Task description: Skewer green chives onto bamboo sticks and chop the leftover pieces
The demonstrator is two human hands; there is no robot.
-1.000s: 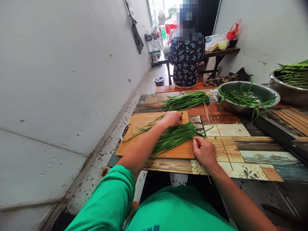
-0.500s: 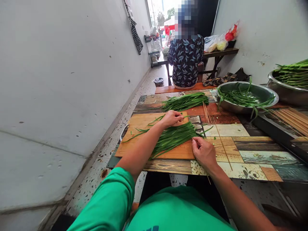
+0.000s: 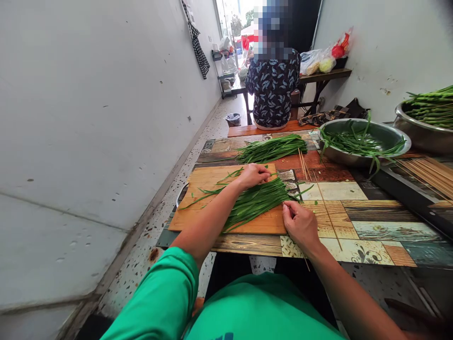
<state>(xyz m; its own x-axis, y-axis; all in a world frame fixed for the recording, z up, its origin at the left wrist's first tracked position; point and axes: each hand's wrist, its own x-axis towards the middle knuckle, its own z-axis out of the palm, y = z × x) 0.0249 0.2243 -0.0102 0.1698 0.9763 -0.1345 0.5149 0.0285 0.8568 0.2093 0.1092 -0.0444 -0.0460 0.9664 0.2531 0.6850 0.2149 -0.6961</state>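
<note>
A bundle of garlic chives [image 3: 260,203] lies across the wooden cutting board [image 3: 201,215]. My left hand [image 3: 254,176] is over the far side of the bundle, its fingers pinched together, with a bit of green chive leaf showing at the fingertips. Beside the board's right edge, my right hand [image 3: 300,224] is closed around a thin bamboo skewer [image 3: 306,264]. The skewer's tip pokes out near the chives, and its other end sticks out below the hand. A few loose chives [image 3: 208,192] lie to the left on the board.
A second chive pile [image 3: 272,148] lies behind the board. Loose skewers [image 3: 327,210] rest on the table, near a long knife [image 3: 406,198]. Metal bowls hold chives [image 3: 361,141] and green stalks [image 3: 432,108]. A person [image 3: 272,89] sits ahead, back turned.
My left hand has shifted very slightly, and less of the green leaf shows past its fingertips. My right hand keeps its place with the skewer.
</note>
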